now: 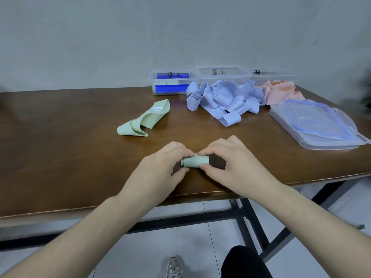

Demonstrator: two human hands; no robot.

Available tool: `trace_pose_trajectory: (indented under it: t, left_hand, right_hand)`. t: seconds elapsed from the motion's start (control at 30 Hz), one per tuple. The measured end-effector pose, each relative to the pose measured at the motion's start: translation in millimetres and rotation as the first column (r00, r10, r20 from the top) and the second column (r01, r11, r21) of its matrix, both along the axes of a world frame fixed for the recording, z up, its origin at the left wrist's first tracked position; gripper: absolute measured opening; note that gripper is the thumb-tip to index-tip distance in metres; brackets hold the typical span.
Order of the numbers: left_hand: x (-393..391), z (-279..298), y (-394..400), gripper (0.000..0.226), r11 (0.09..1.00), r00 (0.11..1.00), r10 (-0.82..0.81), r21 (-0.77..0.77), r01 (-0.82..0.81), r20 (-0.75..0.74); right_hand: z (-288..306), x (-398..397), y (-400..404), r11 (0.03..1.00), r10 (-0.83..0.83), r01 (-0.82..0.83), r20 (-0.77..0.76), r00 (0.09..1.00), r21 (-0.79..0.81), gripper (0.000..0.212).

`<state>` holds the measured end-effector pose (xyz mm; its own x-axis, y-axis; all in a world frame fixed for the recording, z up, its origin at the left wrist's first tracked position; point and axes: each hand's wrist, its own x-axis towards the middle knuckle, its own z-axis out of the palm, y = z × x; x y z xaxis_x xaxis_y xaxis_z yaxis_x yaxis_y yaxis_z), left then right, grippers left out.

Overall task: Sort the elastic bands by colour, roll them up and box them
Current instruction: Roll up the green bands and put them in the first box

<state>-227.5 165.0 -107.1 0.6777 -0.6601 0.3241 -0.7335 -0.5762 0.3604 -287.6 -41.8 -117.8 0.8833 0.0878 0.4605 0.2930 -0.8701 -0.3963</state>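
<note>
A rolled-up pale green elastic band lies near the front edge of the brown table. My left hand pinches its left end and my right hand pinches its right end, thumbs below and fingers over the top. A second green band lies loose and unrolled further back. A heap of lilac bands sits in the middle back, and pink bands lie to its right. Three clear boxes stand by the wall: left box, middle box, right box.
Clear lids with blue seals are stacked at the right of the table. The left box holds something blue. The wall runs right behind the boxes. Below the table edge are the black frame, a tiled floor and a shoe.
</note>
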Motion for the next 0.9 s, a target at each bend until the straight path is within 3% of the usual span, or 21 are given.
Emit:
trace_pose_trajectory:
  t: [0.2,0.37,0.5,0.77,0.9]
  left_hand:
    - [12.2,3.3,-8.1,0.029,1.0,1.0,0.01,0.023,-0.009,-0.028]
    - [16.3,4.8,-11.7,0.031,0.998,0.997,0.005,0.059,-0.001,-0.078]
    - [11.6,1.1,-12.8,0.048,0.991,0.999,0.033,0.127,-0.037,0.036]
    - [17.5,2.9,-25.7,0.029,0.989,0.97,0.071,0.108,-0.098,0.232]
    - [13.6,6.9,-29.5,0.035,0.965,0.949,0.113,0.195,-0.175,0.294]
  right_hand:
    - [1.0,4.5,4.0,0.998,-0.039,0.037,-0.042,0.998,-0.052,0.041]
    - [3.5,9.8,1.2,0.998,-0.034,0.031,-0.053,0.998,-0.062,0.028]
    - [4.6,12.3,-1.2,0.996,-0.041,0.038,-0.037,0.998,-0.081,0.029]
    - [8.0,17.6,-2.4,0.997,-0.041,0.032,-0.139,0.989,-0.064,0.038]
    - [10.5,17.5,-4.4,0.997,-0.061,0.055,-0.139,0.988,-0.051,0.037]
